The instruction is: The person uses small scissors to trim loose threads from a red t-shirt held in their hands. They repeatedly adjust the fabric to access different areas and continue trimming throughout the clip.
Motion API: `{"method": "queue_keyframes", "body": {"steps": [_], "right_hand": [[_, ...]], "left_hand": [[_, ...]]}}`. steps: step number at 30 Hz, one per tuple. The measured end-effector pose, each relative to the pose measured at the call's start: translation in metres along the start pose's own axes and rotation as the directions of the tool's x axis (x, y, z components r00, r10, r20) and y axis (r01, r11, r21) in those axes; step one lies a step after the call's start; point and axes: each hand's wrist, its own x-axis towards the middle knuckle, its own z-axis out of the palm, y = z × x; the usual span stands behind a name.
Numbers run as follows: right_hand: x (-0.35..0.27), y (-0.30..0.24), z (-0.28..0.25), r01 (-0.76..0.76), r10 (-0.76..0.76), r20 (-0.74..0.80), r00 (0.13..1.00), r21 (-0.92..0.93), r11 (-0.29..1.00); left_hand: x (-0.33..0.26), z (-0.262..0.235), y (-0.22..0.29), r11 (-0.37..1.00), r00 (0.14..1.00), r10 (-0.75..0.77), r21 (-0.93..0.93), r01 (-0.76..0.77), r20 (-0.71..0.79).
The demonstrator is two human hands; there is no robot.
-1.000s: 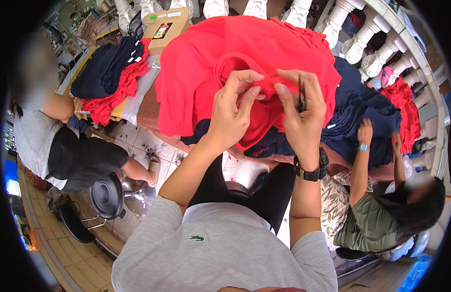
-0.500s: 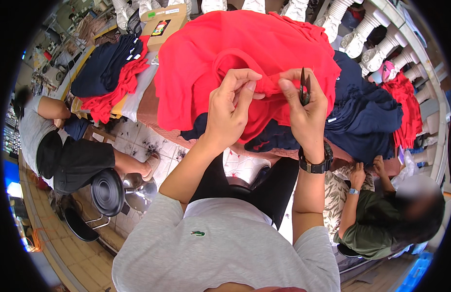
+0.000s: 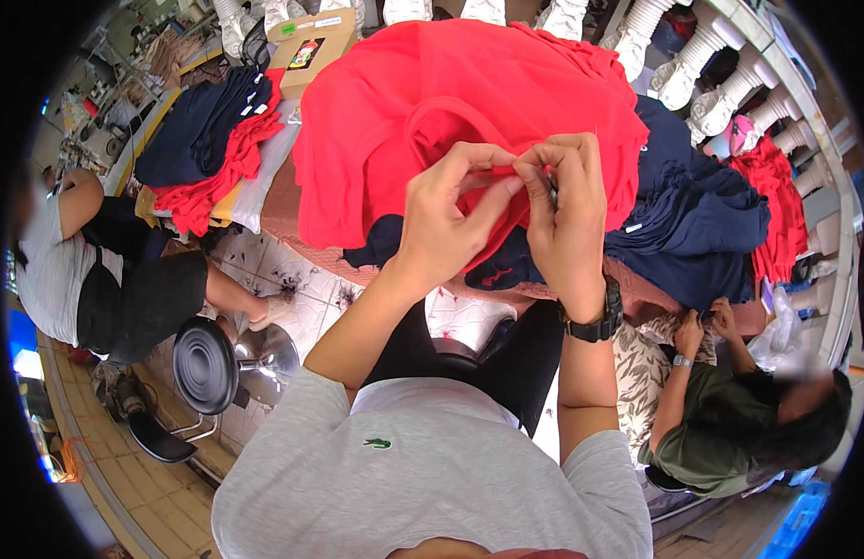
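right hand (image 3: 569, 210) nearer left hand (image 3: 441, 219), over red cloth (image 3: 516, 79)

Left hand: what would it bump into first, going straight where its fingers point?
Probably the right hand, just ahead over the red garment; I can't tell whether it touches the left hand.

Red fabric (image 3: 544, 88) and navy garments (image 3: 698, 219) lie on a cloth-covered table (image 3: 281, 210).

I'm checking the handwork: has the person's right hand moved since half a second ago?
Yes. Judged against the cardboard box, the right hand has shifted left, bringing its fingertips closer to those of the left hand.
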Motion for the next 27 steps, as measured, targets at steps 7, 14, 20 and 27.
{"method": "queue_keyframes", "body": {"steps": [7,14,20,27], "right_hand": [[-0.026,-0.003,0.015,0.032,-0.023,-0.130,0.991,0.071,0.997],[-0.045,-0.015,0.010,-0.728,0.526,0.510,0.681,0.549,0.411],[-0.037,-0.010,0.008,-0.766,0.505,0.591,0.629,0.585,0.268],[-0.037,-0.006,0.005,-0.750,0.502,0.571,0.650,0.590,0.300]], "left_hand": [[0.000,-0.006,0.002,0.987,0.995,-0.088,-0.133,0.093,0.038],[-0.005,-0.010,0.003,0.910,0.973,-0.211,-0.345,0.230,0.092],[-0.007,-0.009,0.003,0.891,0.967,-0.205,-0.379,0.250,0.154],[-0.008,-0.011,-0.001,0.843,0.978,-0.183,-0.497,0.209,0.101]]}}
